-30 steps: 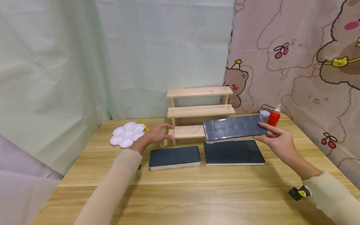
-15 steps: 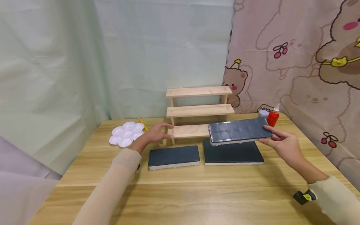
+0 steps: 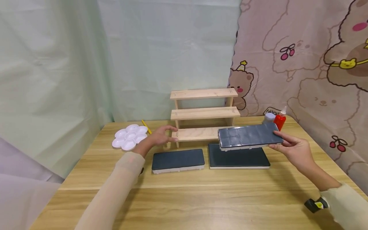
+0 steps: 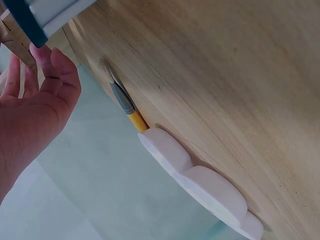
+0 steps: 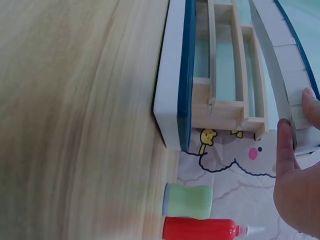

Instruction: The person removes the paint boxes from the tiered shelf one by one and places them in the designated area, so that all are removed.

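Observation:
My right hand [image 3: 297, 150] pinches the right end of a long flat white box with a dark blue lid [image 3: 248, 135], thumb on one face and fingers on the other in the right wrist view. That box hangs tilted above a larger dark-lidded box [image 3: 238, 158] lying on the table. Behind, a three-step wooden shelf [image 3: 198, 133] stands against the curtain. My left hand [image 3: 161, 135] grips the left end of its lowest step, with thumb at the front edge and fingers behind. Another dark-lidded box [image 3: 178, 159] lies on the table in front of the shelf.
A white flower-shaped palette [image 3: 130, 136] lies at the left, beside a yellow-handled paintbrush [image 4: 127, 107]. At the back right stand a red bottle with a white nozzle [image 3: 279, 120] and a small lidded jar [image 5: 188, 201]. Curtains close off the table's back.
My right hand has moved right and slightly towards me with the held box, uncovering more of the lowest step. The left hand keeps its place on the shelf.

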Action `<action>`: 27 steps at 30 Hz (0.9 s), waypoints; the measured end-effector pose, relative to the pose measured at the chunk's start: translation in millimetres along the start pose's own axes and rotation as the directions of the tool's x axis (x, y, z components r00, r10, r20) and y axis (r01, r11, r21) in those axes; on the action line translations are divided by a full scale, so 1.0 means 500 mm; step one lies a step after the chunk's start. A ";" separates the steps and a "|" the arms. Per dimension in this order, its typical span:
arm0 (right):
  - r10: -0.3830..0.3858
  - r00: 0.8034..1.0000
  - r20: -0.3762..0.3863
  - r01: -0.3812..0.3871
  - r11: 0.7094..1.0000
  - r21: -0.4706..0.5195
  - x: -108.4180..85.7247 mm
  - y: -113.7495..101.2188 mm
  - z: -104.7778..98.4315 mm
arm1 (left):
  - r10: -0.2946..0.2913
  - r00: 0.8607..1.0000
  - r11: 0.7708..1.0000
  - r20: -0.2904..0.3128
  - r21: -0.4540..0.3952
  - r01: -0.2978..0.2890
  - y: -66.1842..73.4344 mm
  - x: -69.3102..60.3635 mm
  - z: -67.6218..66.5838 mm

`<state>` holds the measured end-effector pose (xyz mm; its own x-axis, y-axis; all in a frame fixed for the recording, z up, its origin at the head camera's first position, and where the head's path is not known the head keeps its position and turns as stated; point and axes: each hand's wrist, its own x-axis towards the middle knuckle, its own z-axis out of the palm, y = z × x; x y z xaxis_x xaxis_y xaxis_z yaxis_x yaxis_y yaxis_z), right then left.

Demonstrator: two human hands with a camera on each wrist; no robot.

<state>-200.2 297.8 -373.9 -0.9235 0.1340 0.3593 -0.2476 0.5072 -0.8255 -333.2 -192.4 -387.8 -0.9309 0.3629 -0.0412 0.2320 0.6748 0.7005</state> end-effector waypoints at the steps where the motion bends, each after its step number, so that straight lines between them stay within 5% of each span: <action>1: 0.004 1.000 0.000 -0.004 1.000 0.003 -0.001 0.001 -0.002 | 0.001 1.000 1.000 -0.001 0.000 -0.001 0.000 0.001 0.000; 19: 0.059 0.998 -0.013 -0.059 0.998 -0.020 -0.008 0.029 -0.044 | 0.002 1.000 1.000 0.009 -0.005 -0.002 -0.002 -0.001 0.001; 27: 0.084 0.996 -0.012 -0.085 0.989 -0.122 -0.011 0.040 -0.060 | -0.003 1.000 1.000 0.012 -0.005 0.003 -0.007 0.003 0.000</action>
<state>-191.3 333.0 -379.3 -0.9374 0.1865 0.2940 -0.1308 0.5938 -0.7939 -335.5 -194.2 -390.5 -0.9282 0.3684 -0.0514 0.2279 0.6725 0.7041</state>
